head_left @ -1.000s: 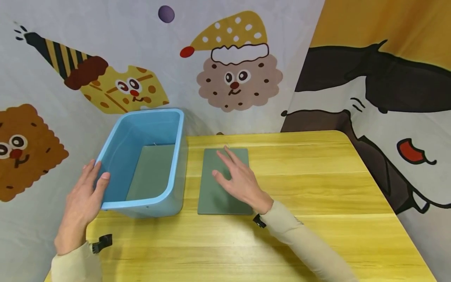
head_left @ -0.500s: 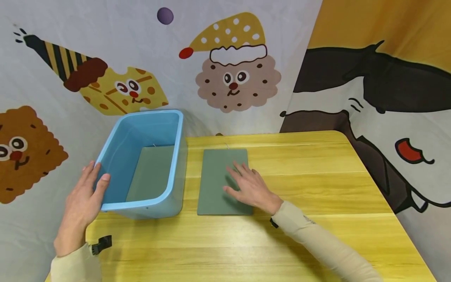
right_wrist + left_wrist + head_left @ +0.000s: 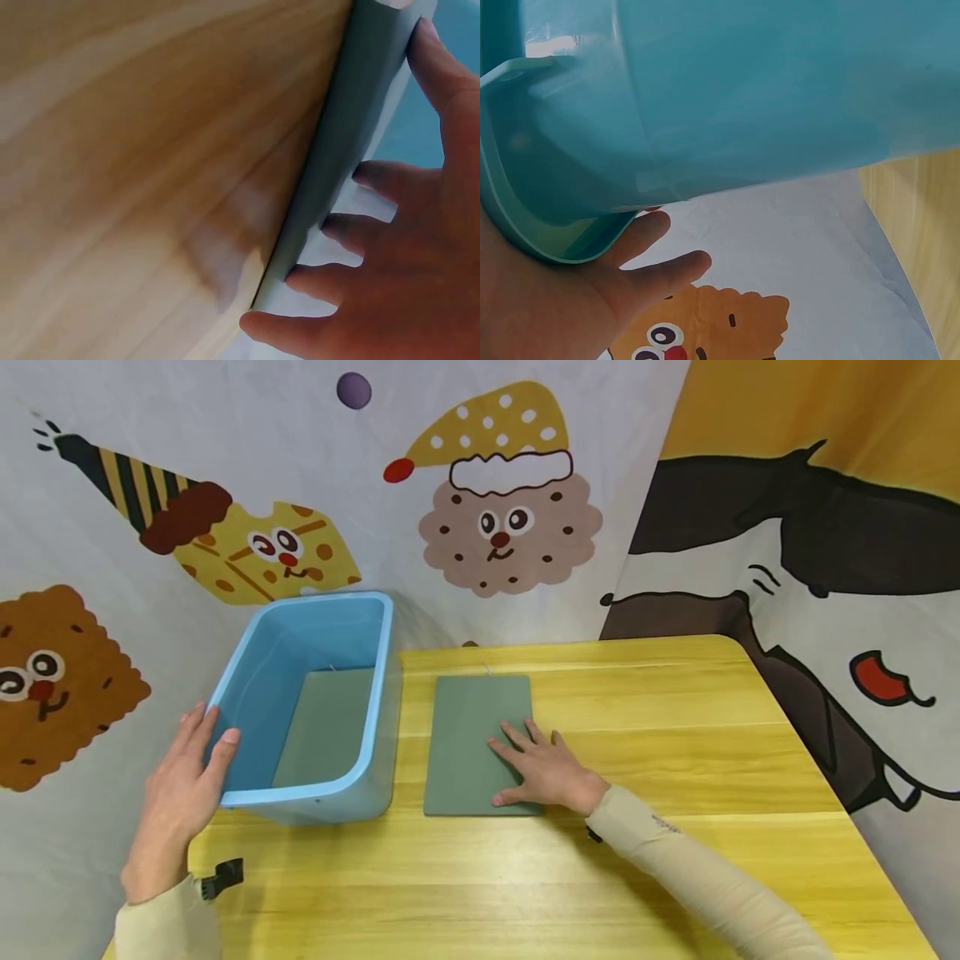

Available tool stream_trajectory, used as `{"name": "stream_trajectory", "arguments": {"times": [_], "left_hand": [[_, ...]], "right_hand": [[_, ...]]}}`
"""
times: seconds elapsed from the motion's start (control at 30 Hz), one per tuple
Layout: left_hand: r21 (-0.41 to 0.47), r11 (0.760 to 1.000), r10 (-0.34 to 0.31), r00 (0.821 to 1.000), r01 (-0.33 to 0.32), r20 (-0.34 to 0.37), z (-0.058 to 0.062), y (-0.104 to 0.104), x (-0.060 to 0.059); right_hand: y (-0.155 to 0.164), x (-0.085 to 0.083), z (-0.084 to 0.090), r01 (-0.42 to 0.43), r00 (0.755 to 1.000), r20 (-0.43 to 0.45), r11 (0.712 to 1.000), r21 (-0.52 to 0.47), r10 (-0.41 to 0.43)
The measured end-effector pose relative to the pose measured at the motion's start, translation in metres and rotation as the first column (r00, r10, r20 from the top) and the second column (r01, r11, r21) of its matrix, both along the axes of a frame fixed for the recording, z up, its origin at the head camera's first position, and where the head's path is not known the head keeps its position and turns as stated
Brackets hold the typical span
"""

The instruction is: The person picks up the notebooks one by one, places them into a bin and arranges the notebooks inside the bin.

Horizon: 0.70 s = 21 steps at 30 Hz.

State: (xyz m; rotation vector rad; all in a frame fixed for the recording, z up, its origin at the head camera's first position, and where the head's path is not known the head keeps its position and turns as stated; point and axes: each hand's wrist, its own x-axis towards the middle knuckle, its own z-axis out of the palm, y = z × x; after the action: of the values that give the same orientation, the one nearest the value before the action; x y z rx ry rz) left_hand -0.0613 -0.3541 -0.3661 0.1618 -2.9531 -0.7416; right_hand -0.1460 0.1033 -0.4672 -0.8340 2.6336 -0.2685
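A light-blue plastic bin [image 3: 303, 795] stands on the left of the table. My left hand [image 3: 174, 797] rests at its near left corner, fingers extended along the outside and thumb by the rim; in the left wrist view the fingers [image 3: 671, 274] reach out straight below the rim. Right of the bin lies a flat grey-green rectangular board [image 3: 465, 735], with a thin pale string at its far edge. My right hand [image 3: 546, 774] is spread over the board's near right part. In the right wrist view its fingertips [image 3: 375, 174] meet the board's surface, the little finger near the edge.
Inside the bin, a similar grey-green panel [image 3: 330, 718] lies flat at the bottom. The wooden table [image 3: 675, 718] extends to the right and front. A cloth backdrop [image 3: 510, 618] with cartoon prints hangs close behind the bin and table.
My right hand has moved from above the board's far part towards its near right part and come down onto it, fingers spread. The left hand keeps its place at the bin.
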Motion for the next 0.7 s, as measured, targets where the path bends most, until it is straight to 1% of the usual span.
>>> {"name": "stream_trajectory", "arguments": {"times": [0.2,0.3,0.4,0.47,0.5,0.57,0.63,0.7], "left_hand": [[-0.002,1.000,-0.007,1.000,0.007,-0.021,0.002,-0.001,0.000],[0.008,1.000,-0.010,1.000,0.010,-0.029,0.002,0.000,-0.002],[0.015,1.000,-0.014,0.999,0.015,-0.034,0.003,0.000,-0.003],[0.014,1.000,-0.019,0.999,0.019,-0.037,0.003,-0.001,-0.003],[0.013,1.000,-0.021,0.999,0.021,-0.038,0.002,-0.001,-0.003],[0.012,1.000,-0.026,0.999,0.027,-0.040,0.002,-0.002,-0.002],[0.011,1.000,-0.029,0.999,0.029,-0.040,0.001,-0.002,-0.001],[0.013,0.999,-0.029,0.999,0.029,-0.038,0.000,-0.002,0.000]], "right_hand": [[0.008,-0.006,-0.001,-0.010,1.000,0.015,1.000,-0.005,0.010],[0.019,-0.012,0.000,-0.015,1.000,0.024,1.000,0.000,0.015],[0.029,-0.017,0.003,-0.015,0.998,0.060,1.000,-0.015,0.016],[0.033,-0.020,0.007,0.000,0.996,0.093,0.999,-0.049,0.005],[0.033,-0.022,0.008,0.023,0.994,0.107,0.998,-0.067,-0.015],[0.032,-0.023,0.012,0.096,0.988,0.127,0.990,-0.104,-0.083],[0.030,-0.024,0.013,0.183,0.979,0.120,0.973,-0.143,-0.166],[0.026,-0.025,0.013,0.269,0.962,0.099,0.949,-0.163,-0.256]]}}
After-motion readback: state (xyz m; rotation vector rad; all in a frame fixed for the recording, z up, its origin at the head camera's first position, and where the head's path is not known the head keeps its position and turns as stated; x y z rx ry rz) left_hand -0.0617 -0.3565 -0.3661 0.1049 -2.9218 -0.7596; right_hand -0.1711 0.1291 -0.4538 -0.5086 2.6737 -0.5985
